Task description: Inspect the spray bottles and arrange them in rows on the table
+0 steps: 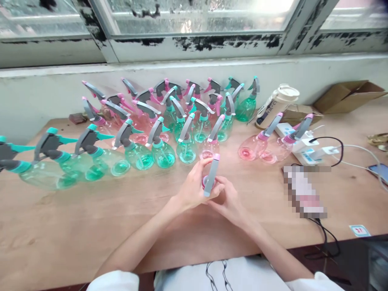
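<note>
Between my hands, in the middle of the table's near side, is a spray bottle [211,178] with a grey head, a pink nozzle tip and a pink collar. My left hand [190,188] closes around it from the left, thumb and fingers near the neck. From the right, my right hand [232,202] pinches at the collar with bent fingers. The body of this bottle is mostly hidden by my hands. Just beyond them stands a pink spray bottle [209,149], beside a green spray bottle [186,149].
Several green and pink spray bottles stand in rows toward the wall. Two pink bottles [250,145] lean at the right by a white power strip [303,147]. Also there: a cup [274,105], a cardboard box [348,97], a blurred phone-like object [304,192] and cables.
</note>
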The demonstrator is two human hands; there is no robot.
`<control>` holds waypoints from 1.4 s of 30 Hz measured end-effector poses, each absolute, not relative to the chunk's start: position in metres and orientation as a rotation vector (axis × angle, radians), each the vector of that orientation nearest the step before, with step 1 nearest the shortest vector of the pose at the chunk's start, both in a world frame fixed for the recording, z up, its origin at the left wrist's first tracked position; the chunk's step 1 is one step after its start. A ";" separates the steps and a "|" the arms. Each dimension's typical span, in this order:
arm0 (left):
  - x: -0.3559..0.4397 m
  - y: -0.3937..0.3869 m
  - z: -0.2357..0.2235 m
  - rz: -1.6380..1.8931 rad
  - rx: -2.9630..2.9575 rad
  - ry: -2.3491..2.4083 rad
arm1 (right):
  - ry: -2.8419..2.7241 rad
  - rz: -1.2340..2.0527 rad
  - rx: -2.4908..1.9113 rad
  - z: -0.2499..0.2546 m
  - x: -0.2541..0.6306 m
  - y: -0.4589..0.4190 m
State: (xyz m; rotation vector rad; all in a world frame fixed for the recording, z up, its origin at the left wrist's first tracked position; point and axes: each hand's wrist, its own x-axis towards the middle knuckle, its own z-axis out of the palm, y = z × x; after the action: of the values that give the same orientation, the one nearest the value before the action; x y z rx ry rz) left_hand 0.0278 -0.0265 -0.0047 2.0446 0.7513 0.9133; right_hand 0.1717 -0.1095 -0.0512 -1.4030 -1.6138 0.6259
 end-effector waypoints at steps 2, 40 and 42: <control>0.023 -0.028 -0.010 0.861 2.006 0.755 | -1.590 0.616 -1.455 -0.051 0.187 -0.115; -0.009 -0.075 -0.050 0.425 1.700 1.184 | -1.131 -0.127 -1.819 -0.023 0.313 -0.055; -0.003 -0.074 -0.050 0.412 1.701 1.164 | -1.167 -0.125 -1.836 -0.021 0.319 -0.042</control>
State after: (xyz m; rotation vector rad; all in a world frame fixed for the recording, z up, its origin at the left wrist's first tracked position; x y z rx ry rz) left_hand -0.0031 -0.0741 -0.0498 1.7014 1.1637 0.4119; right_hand 0.3187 -0.0421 -0.0207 -1.8356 -1.1667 -0.1250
